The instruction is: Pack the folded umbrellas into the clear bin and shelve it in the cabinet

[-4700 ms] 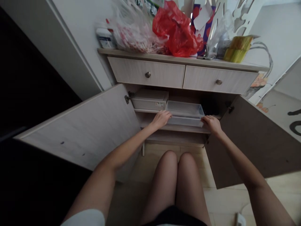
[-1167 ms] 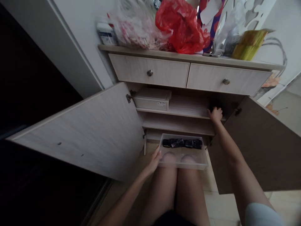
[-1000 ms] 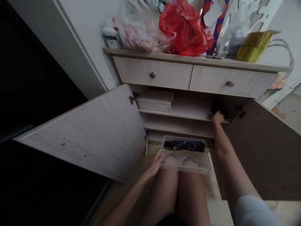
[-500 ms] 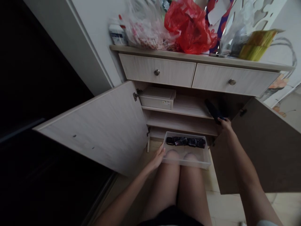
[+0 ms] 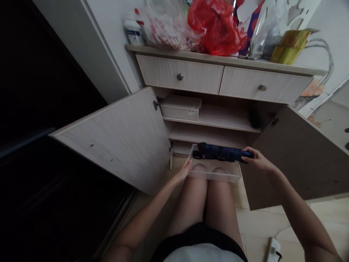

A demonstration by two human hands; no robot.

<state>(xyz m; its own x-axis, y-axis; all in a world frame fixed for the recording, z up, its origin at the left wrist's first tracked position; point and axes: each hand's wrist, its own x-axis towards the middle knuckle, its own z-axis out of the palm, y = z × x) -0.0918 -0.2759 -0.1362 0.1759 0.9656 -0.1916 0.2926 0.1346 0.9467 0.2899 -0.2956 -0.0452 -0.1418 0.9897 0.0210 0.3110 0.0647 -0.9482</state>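
A clear plastic bin point(image 5: 215, 175) rests on my knees in front of an open cabinet. My left hand point(image 5: 183, 171) grips the bin's left end. My right hand point(image 5: 257, 160) holds a folded dark blue umbrella point(image 5: 223, 152) by its right end, lying across the bin's far side. A second folded umbrella, dark and patterned, lies in the bin mostly hidden behind the blue one.
Both cabinet doors stand wide open, the left door point(image 5: 114, 138) and the right door point(image 5: 297, 156). A lidded pale box point(image 5: 180, 107) sits on the upper shelf and a dark object point(image 5: 255, 117) at its right. Two shut drawers and bags, one a red bag point(image 5: 215, 25), are above.
My right hand pulled the blue umbrella from the shelf's right side and brought it down over the bin. The bin, earlier on the shelf, sits on my knees.
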